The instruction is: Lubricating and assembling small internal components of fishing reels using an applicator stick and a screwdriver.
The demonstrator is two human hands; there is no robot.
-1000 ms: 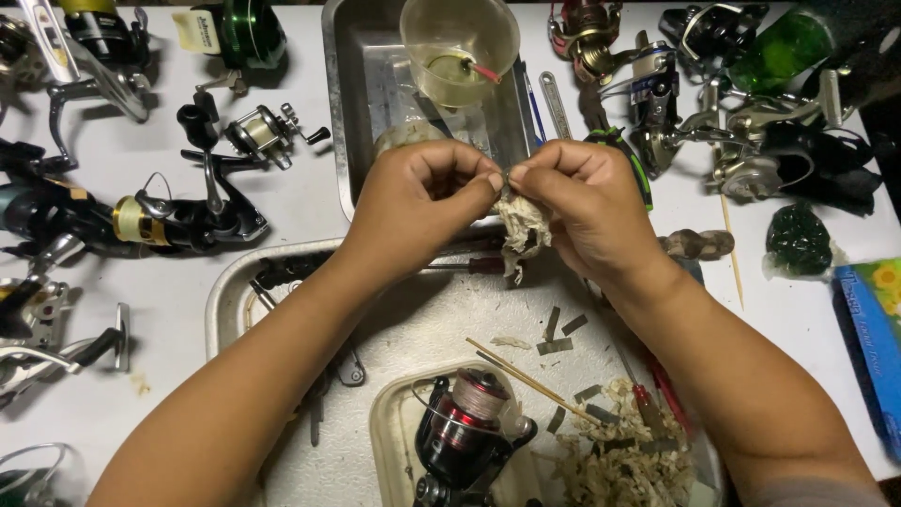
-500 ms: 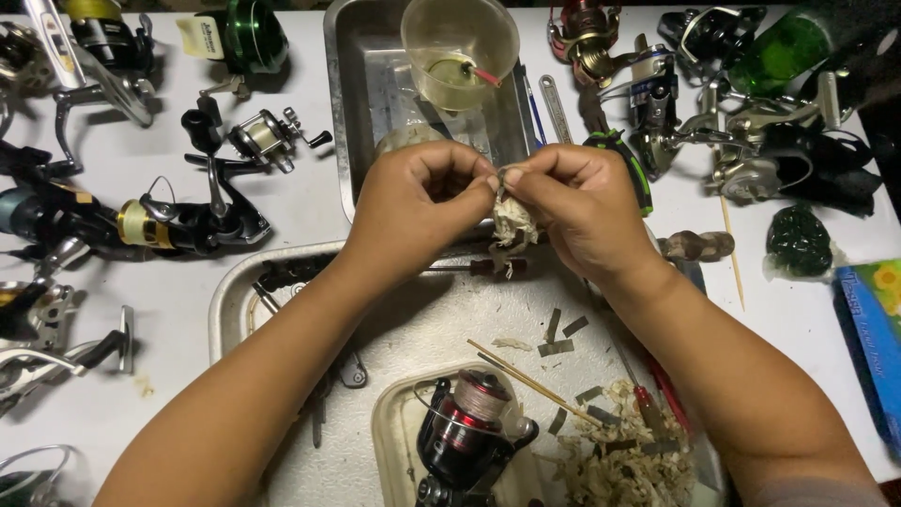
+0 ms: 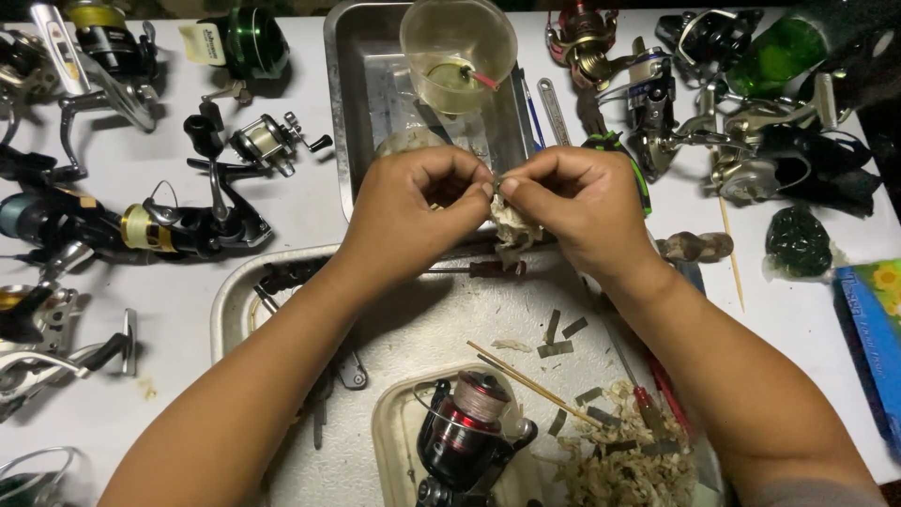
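both hands meet above the middle of the counter [image 3: 310, 207], fingertips pinched together on a small crumpled wad of pale material [image 3: 511, 223]. the left hand [image 3: 413, 211] curls in from one side, the right hand [image 3: 577, 207] from the other, and the wad hangs just below where their thumbs and forefingers touch; whether it is tissue or fibre i cannot tell. under the hands lies a round-cornered metal tray [image 3: 235, 305] lined with a white sheet, scattered with small grey strips [image 3: 561, 336], thin wooden sticks [image 3: 526, 380] and a heap of pale shavings [image 3: 624, 460]. a red and black spinning reel [image 3: 469, 432] sits in a cream dish [image 3: 389, 441] at the near edge of that tray. beyond the hands stands a deeper steel pan [image 3: 343, 84], with a clear plastic cup [image 3: 458, 52] of yellowish liquid resting in it. more fishing reels [image 3: 169, 225] crowd the counter to both sides, well apart from the wad.
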